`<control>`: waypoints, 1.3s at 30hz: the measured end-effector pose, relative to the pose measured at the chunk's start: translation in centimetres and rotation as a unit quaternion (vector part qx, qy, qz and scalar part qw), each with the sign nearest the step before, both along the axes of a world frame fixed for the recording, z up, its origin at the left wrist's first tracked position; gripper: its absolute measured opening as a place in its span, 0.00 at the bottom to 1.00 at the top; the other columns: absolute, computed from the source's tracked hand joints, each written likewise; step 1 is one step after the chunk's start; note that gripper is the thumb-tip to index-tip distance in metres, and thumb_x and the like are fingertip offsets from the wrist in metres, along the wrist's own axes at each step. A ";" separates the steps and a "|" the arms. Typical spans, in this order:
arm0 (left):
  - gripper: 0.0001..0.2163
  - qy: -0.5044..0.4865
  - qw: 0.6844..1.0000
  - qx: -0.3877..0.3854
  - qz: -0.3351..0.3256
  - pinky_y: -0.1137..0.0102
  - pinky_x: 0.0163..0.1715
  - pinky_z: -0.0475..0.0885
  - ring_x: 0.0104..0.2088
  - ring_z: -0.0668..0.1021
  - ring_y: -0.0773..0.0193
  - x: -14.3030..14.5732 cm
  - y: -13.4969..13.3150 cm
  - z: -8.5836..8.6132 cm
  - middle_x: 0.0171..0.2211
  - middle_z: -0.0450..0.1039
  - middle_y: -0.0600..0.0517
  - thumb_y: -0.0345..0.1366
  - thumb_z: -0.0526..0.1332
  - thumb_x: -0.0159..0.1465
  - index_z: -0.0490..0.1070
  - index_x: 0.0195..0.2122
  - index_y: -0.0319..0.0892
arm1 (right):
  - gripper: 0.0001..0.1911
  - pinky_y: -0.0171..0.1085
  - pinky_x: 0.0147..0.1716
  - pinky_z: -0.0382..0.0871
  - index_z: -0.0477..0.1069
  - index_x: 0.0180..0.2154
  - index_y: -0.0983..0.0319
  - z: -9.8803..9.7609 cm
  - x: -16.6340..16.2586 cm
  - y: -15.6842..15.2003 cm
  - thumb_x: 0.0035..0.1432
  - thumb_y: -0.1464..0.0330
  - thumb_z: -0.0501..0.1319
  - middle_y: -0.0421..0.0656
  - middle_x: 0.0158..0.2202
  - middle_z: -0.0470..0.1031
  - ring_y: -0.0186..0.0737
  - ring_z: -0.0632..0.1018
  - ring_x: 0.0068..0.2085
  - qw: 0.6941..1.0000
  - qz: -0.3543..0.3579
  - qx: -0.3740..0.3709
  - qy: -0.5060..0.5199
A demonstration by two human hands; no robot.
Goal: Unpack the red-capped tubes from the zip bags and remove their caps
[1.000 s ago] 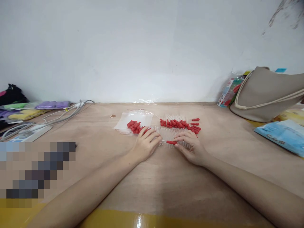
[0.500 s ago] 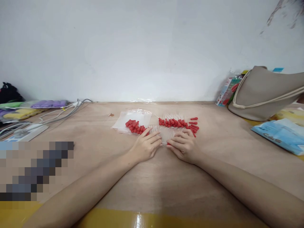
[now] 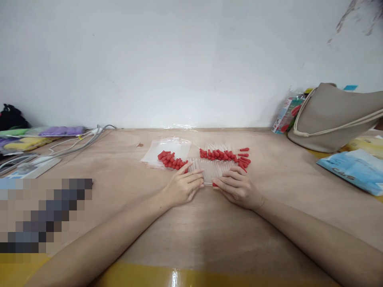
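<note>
A row of clear thin tubes (image 3: 211, 169) lies on the wooden table (image 3: 191, 223). Behind it sits a heap of red caps (image 3: 224, 155), and more red caps (image 3: 172, 159) rest on clear plastic bags (image 3: 167, 149) to the left. My left hand (image 3: 182, 185) lies at the row's left end, fingers bent over the tube tips. My right hand (image 3: 236, 185) is closed on a red-capped tube (image 3: 214, 184) at the front of the row, its red end showing under the fingers. Whether the left hand grips the same tube I cannot make out.
A beige bag (image 3: 332, 119) with cord handles stands at the right, with a colourful packet (image 3: 284, 115) behind it and a blue pack (image 3: 350, 169) in front. Cables (image 3: 80, 145), a power strip (image 3: 32, 167) and coloured packets (image 3: 44, 133) lie at the left. A yellow strip runs along the near edge.
My right hand slid left along the tube until only the red tip shows. Both hands have drawn close together at the front of the row.
</note>
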State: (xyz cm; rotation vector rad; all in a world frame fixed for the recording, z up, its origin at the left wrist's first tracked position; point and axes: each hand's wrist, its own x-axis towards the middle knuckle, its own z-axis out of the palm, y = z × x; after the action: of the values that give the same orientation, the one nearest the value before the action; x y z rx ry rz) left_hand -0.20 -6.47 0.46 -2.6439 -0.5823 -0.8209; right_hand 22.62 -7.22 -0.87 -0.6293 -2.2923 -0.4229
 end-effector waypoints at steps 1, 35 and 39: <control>0.07 0.002 1.000 -0.004 -0.004 0.57 0.59 0.54 0.50 0.72 0.63 -0.1 0.0 0.0 0.39 0.76 0.50 0.29 0.52 0.63 0.70 0.36 0.40 | 0.10 0.42 0.38 0.62 0.72 0.41 0.55 0.0 0.1 0.0 0.57 0.70 0.56 0.39 0.31 0.77 0.36 0.73 0.34 1.000 0.003 0.004 -0.001; 0.08 -0.125 0.985 -0.083 0.083 0.67 0.37 0.70 0.36 0.69 0.63 0.0 2.6 -1.8 0.35 0.66 0.47 0.28 0.52 0.61 0.69 0.38 0.38 | 0.16 0.39 0.30 0.66 0.77 0.31 0.62 -1.2 9.4 7.3 0.48 0.58 0.57 0.46 0.30 0.76 0.43 0.75 0.31 0.818 -0.362 -0.320 0.311; 0.09 -0.111 0.985 -0.105 0.082 0.64 0.40 0.69 0.39 0.69 0.61 0.1 2.5 -1.7 0.38 0.65 0.45 0.32 0.53 0.62 0.70 0.39 0.38 | 0.17 0.38 0.26 0.63 0.76 0.30 0.64 -0.8 9.2 7.1 0.50 0.58 0.55 0.45 0.25 0.74 0.40 0.71 0.25 0.803 -0.400 -0.296 0.328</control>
State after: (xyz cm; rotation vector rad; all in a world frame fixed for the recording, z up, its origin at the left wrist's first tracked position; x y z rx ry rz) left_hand -0.14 -3.95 -1.22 -2.6588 -0.9798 -1.0621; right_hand 31.78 -0.14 -1.70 -1.7622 -1.3601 0.1713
